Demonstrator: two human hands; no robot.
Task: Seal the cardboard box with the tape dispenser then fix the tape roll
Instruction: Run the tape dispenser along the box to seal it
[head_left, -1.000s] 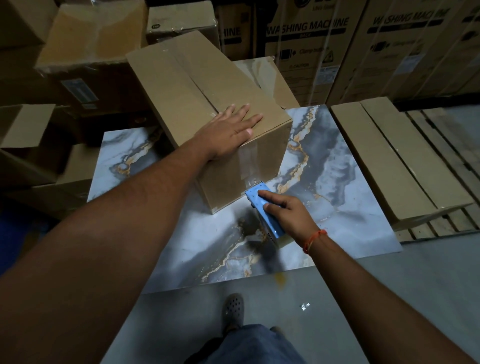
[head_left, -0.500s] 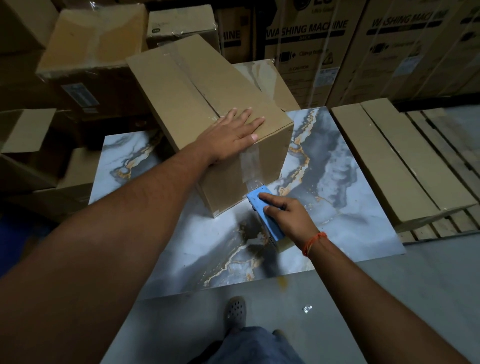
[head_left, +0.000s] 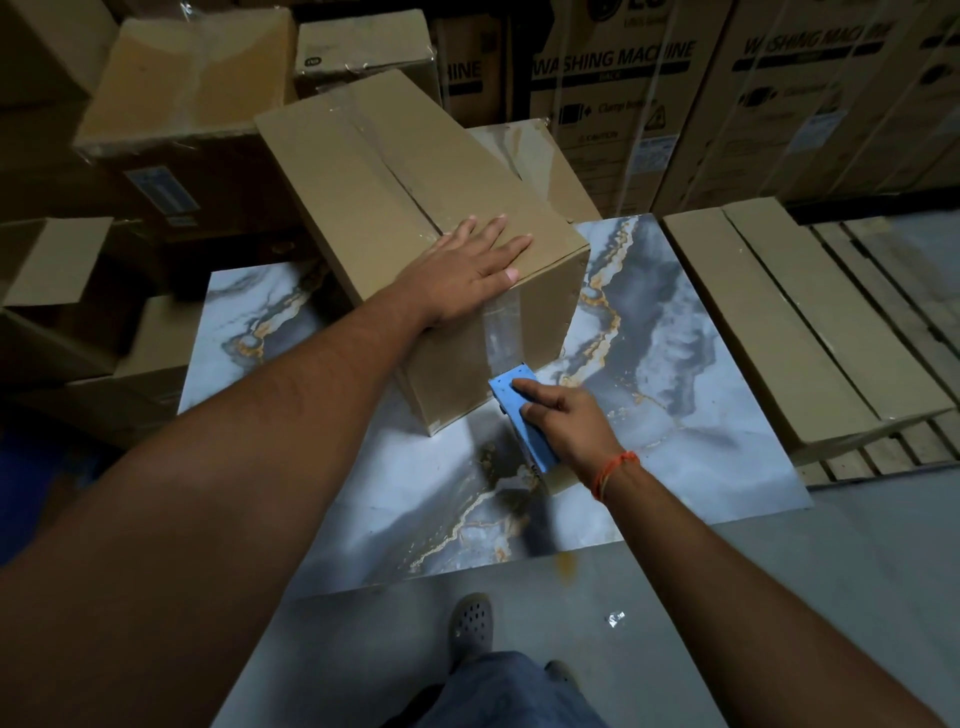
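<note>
A brown cardboard box (head_left: 374, 176) stands on a marble-patterned slab (head_left: 675, 374), its top flaps closed with clear tape along the seam. My left hand (head_left: 467, 270) lies flat on the near top corner, fingers spread. A strip of clear tape (head_left: 501, 332) runs down the box's near side. At the strip's lower end sits the blue tape dispenser (head_left: 522, 415), gripped from above by my right hand (head_left: 566, 426), forefinger stretched along it. The tape roll is hidden under that hand.
Stacked cartons, some printed "WASHING MACHINE" (head_left: 613, 57), close off the back. Open boxes (head_left: 57, 260) crowd the left. Flat cartons (head_left: 779, 322) lie on a wooden pallet at the right. My shoe (head_left: 470, 621) stands on the grey floor (head_left: 727, 597) near a scrap of tape (head_left: 615, 618).
The dispenser and my right hand have stayed at the foot of the box's near side, shifting only slightly. My left hand has kept its place on the top.
</note>
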